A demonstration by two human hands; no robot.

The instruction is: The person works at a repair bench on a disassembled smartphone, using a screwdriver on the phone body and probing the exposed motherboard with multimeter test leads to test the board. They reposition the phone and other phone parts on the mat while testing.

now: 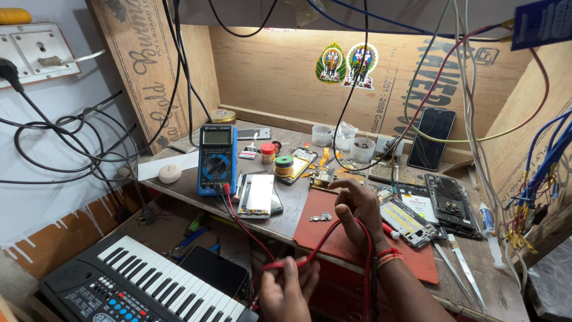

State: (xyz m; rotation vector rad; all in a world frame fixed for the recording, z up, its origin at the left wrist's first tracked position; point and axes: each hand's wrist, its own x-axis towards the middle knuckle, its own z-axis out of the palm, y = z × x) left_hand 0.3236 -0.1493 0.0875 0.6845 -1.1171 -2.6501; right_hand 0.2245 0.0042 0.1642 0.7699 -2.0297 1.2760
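Taking the multimeter (217, 160) on the bench (286, 216) as landmark: a round puck (170, 173) lies left of it, a stack of phones (260, 195) just right, and a work mat (339, 229) further right. A keyboard (143, 286) sits before and below it; an upright phone (431, 138) leans against the back wall far right

Head camera looks steeply down, close over the cluttered workbench (286, 220), perhaps seated.

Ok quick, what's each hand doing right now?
Left hand: closed on the red test lead.
Right hand: fingers curled over the red mat, leads draped across it.
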